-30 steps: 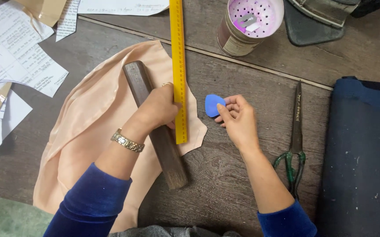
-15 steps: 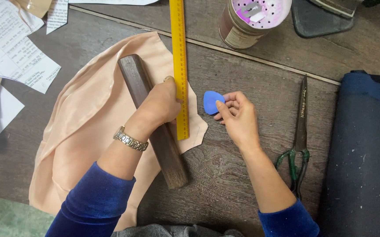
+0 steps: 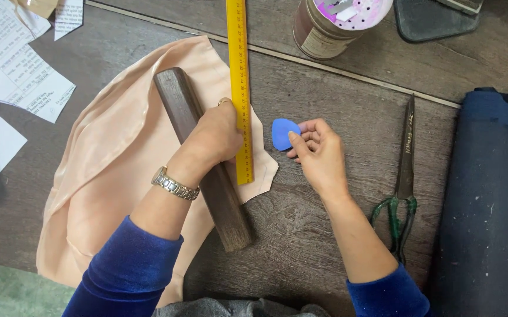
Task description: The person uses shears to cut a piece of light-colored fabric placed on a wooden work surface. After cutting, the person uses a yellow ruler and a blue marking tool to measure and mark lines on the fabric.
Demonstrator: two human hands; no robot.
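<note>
Peach fabric lies spread flat on the wooden bench, with a dark wooden block laid diagonally across it, I'd say as a weight to keep the slippery cloth from shifting. My left hand presses flat, palm down and fingers spread, on the block and against the yellow ruler; that grip isn't closed round anything, it just pins the ruler so its edge stays put along the right side of the fabric. The ruler runs straight up from the cloth's lower right lobe to the top of view. My right hand has a narrow pinch grip, fingertips holding a blue tailor's chalk, flat and teardrop shaped, just right of the ruler and near the fabric edge, apart from the cloth as far as I can tell. Chalk is held by its broad end, so the thin edge faces the ruler, likely for marking. Scissors with green handles lie on the bench to the right, well apart from the hands, tips pointing away. Dark navy cloth sits at the right edge. A round tin with a spotted pink lid stands at the top, cut paper pieces at the upper left.
</note>
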